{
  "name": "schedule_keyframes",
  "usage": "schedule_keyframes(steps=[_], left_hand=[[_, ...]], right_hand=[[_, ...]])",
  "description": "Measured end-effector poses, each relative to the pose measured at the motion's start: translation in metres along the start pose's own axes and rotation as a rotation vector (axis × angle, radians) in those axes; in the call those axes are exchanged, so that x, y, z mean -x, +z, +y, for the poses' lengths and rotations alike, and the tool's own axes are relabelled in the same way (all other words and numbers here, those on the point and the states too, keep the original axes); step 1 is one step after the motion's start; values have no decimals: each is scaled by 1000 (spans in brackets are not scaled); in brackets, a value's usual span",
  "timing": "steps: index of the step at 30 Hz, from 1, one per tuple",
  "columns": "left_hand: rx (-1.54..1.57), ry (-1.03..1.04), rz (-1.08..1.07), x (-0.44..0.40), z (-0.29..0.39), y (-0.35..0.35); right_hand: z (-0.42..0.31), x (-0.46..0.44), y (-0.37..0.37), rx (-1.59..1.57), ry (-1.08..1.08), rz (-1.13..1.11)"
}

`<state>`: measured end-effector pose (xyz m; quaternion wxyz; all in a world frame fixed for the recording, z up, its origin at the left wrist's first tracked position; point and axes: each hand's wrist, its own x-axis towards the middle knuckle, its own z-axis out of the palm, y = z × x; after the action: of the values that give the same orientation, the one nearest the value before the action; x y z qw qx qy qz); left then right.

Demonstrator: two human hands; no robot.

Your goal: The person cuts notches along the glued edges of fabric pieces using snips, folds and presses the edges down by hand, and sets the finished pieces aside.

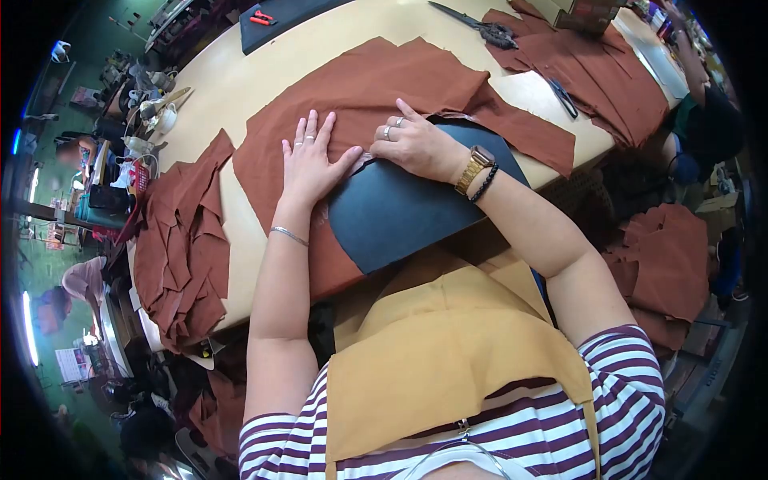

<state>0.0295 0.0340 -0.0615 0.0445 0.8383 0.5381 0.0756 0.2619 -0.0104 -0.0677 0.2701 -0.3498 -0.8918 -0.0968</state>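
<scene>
A rust-brown fabric piece (296,208) is spread over the table, with a dark blue sheet (416,204) against its near side, by the table's front edge. My left hand (310,166) lies flat on the fabric, fingers spread and thumb pointing toward the sheet's upper edge. Just right of it, my right hand (420,146) is curled, its thumb and finger pinched at the fabric's edge above the sheet. One finger of that hand sticks out. A small pale patch shows between the hands; what it is I cannot make out.
Stacked brown fabric pieces (184,248) lie at the table's left. More brown fabric (592,76) is at the right, near dark-handled shears (488,30) and small scissors (563,98). A red-handled cutter (262,18) rests on a dark mat (288,18). Another person (708,120) is at the right.
</scene>
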Motion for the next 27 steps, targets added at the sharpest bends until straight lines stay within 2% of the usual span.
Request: schedule_keyframes(steps=[10, 14, 15, 19, 22, 23, 27], left_hand=[[10, 29, -23, 6, -5, -4], [30, -12, -101, 20, -17, -14], [17, -41, 1, 27, -8, -14], [225, 291, 241, 17, 42, -18], [228, 393, 292, 7, 83, -9], [217, 389, 330, 1, 87, -2], [115, 403, 457, -19, 88, 15]], right_hand=[[-2, 11, -24, -75, 31, 5], [29, 24, -59, -225, 424, 150], [41, 30, -57, -186, 447, 237], [60, 34, -54, -46, 434, 109], [58, 29, -40, -18, 494, -21], [59, 28, -37, -14, 554, -104], [59, 25, -29, -25, 655, -90]])
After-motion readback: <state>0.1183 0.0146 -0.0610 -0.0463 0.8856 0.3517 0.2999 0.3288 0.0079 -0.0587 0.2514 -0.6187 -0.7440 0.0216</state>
